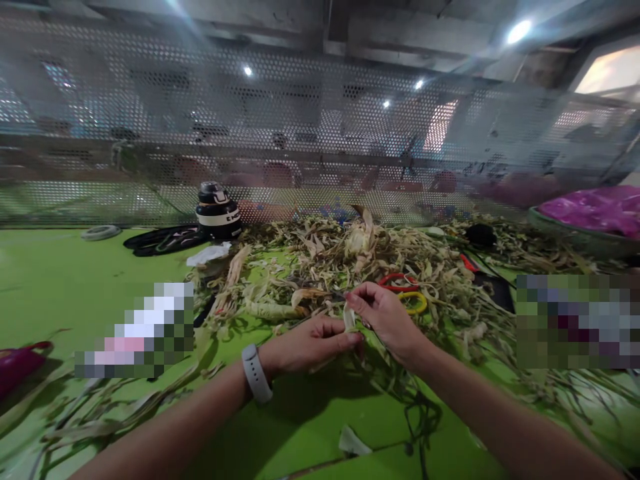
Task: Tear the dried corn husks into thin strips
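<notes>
A pale strip of corn husk (pixel 349 317) stands between my two hands. Its lower end is pinched by the thumb and fingers of my left hand (pixel 313 343), which has a light wristband. Close by on the right, my right hand (pixel 387 320) has its thumb and forefinger closed at the strip's upper end. Just beyond the fingers lie red scissor handles (pixel 399 281) and a yellow handle loop (pixel 414 303), partly buried in husks. A heap of dry corn husks (pixel 320 250) spreads behind both hands.
On the green table (pixel 305 427) stand a black and white bottle (pixel 219 212) and, by it, a black cord or strap (pixel 165 240). A phone-like black object (pixel 493 290) lies right. Behind rises a perforated metal screen (pixel 300 120). A basin with purple plastic (pixel 600 208) is far right.
</notes>
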A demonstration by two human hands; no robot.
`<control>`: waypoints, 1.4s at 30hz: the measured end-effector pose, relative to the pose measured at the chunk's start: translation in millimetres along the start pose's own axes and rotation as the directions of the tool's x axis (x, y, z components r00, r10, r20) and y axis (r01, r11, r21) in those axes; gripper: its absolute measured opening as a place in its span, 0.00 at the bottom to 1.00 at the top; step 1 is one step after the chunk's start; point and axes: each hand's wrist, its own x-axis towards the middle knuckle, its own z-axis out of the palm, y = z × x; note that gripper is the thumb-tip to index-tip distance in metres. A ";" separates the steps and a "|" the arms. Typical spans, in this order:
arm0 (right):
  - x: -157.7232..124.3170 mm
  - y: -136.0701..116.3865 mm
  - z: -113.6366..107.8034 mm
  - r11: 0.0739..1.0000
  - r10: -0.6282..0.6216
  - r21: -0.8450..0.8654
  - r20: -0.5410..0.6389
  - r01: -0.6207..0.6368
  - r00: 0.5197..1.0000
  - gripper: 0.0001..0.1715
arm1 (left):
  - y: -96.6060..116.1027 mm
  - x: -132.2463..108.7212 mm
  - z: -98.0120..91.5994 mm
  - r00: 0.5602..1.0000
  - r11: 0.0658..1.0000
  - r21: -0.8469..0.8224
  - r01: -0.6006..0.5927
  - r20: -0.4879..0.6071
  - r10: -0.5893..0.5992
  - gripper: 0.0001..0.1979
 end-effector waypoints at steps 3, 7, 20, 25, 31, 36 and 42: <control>-1.2 -4.7 -0.4 0.999 0.033 0.001 0.106 -0.033 0.994 0.20 | -1.0 1.6 -0.2 0.999 1.000 -0.002 -0.022 0.034 0.022 0.18; -1.7 -3.3 3.0 0.998 -0.026 -0.056 0.151 0.035 0.988 0.21 | -3.6 2.0 1.5 0.996 0.999 0.054 0.001 0.094 -0.007 0.19; -5.7 -10.4 -6.4 0.762 -0.249 -0.533 0.281 0.367 0.927 0.21 | -6.3 10.9 -1.6 0.982 0.866 -0.491 -0.093 -0.188 -0.001 0.10; -4.1 -6.1 -5.4 0.895 -0.185 -0.353 0.267 0.274 0.946 0.20 | -3.6 9.9 0.1 0.989 0.852 -0.518 -0.076 -0.149 -0.002 0.12; 0.3 -3.5 -10.6 0.939 -0.172 -0.278 0.133 0.203 0.976 0.22 | 0.5 3.8 -3.3 0.989 0.941 -0.334 -0.044 -0.145 -0.005 0.12; -0.6 -13.6 -17.0 0.867 -0.259 -0.439 0.012 0.237 0.966 0.23 | 1.6 6.4 -0.2 0.952 0.961 -0.234 -0.148 -0.296 0.074 0.13; -11.1 -15.4 -6.3 0.656 -0.307 -0.648 0.238 0.386 0.921 0.19 | -3.2 12.7 0.7 0.869 0.973 -0.082 -0.216 -0.471 0.153 0.14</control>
